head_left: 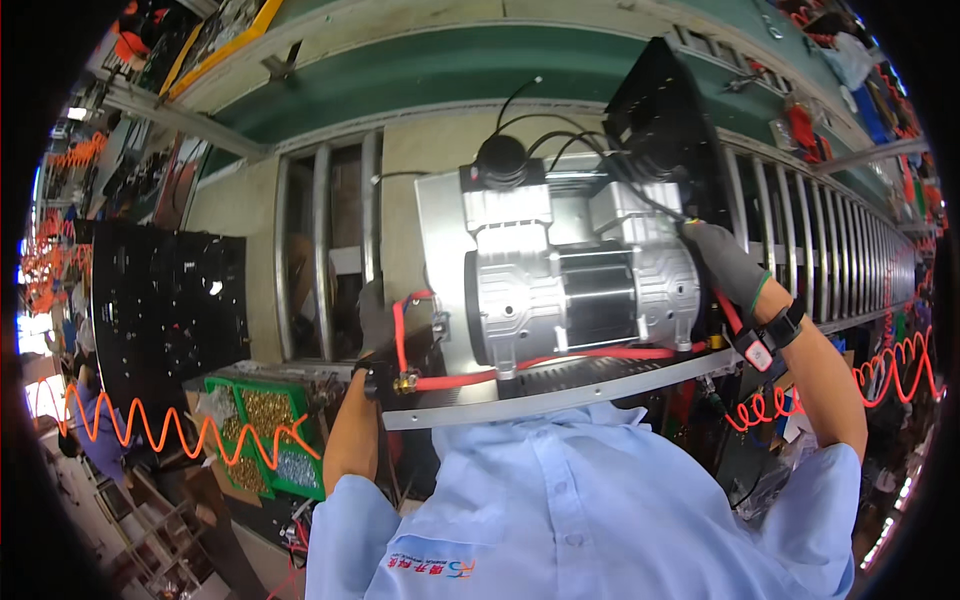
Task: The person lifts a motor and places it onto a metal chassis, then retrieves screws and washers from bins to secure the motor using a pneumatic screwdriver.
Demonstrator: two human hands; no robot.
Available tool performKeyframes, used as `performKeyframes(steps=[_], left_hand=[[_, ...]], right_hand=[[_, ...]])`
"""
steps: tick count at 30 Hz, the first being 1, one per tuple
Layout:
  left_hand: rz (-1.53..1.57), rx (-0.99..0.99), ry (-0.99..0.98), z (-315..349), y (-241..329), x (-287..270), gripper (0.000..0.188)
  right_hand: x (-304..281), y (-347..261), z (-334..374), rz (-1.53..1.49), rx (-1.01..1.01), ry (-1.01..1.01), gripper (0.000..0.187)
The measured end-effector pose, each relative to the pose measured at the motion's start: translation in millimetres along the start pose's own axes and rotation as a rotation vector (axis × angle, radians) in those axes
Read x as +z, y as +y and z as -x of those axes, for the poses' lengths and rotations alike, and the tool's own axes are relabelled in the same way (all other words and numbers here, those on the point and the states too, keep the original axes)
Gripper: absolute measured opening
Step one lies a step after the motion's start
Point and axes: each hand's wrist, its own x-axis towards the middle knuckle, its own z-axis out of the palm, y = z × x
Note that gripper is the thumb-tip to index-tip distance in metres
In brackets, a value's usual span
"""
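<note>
A twin-head air compressor (pixel 580 290) with silver castings and a black middle sits in an open sheet-metal housing (pixel 445 215) in front of me. My left hand (pixel 374 318), in a dark grey glove, is against the housing's left side; its fingers are mostly hidden. At the right side, my gloved right hand (pixel 728 264) has its fingers bent around the housing's edge, beside the standing black panel (pixel 665 120). A red hose (pixel 455 381) runs along the near side from a brass fitting (pixel 405 382). Black cables (pixel 570 135) loop over the compressor's far end.
Metal rollers (pixel 800 225) stretch away to the right, with more rollers (pixel 322 250) at left. A black perforated panel (pixel 170 310) lies farther left. Green bins (pixel 262 425) of small fasteners stand near my left arm. Orange coiled air hoses (pixel 150 425) hang on both sides.
</note>
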Motion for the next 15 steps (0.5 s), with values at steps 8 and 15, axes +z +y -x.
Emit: performKeyframes(steps=[8,15], left_hand=[[0.703,-0.377,-0.419,-100,105,-76,0.042],[0.787,-0.195,-0.739,-169,208,-46,0.065]], right_hand=[[13,3,-12,0.251,-0.349,-0.173,0.045],[3,8,-44,-0.209,0.088,-0.127,0.046]])
